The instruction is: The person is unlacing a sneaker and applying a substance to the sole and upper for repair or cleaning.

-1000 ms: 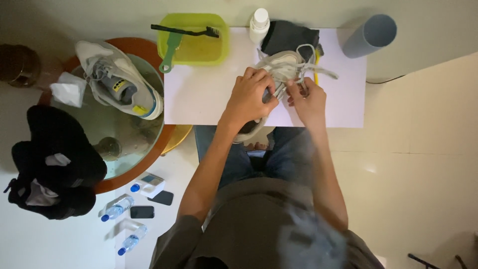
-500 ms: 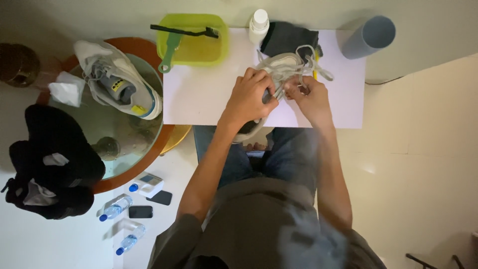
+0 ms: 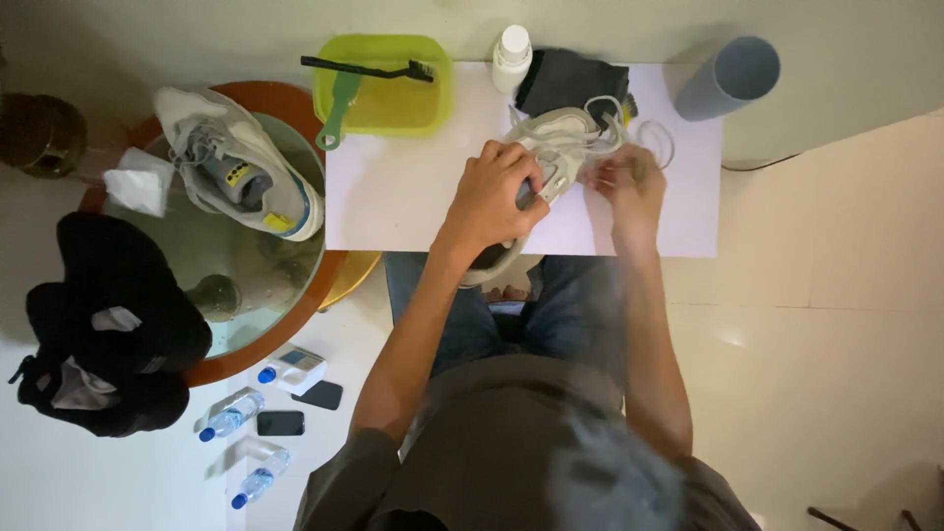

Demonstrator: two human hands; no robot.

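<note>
White table (image 3: 393, 197): left hand (image 3: 497, 192) clasps sneaker (image 3: 560, 138).

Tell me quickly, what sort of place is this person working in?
Probably a room at home, set up for shoe cleaning. A white table stands on a pale tiled floor, with a round glass side table beside it and water bottles and phones left on the floor.

We see a pale, glossy tiled floor (image 3: 836, 324) catching soft light; a white tabletop (image 3: 393, 197) sits against a light wall (image 3: 197, 39); beside it stands a round glass table (image 3: 236, 265) with an orange-brown rim.
</note>
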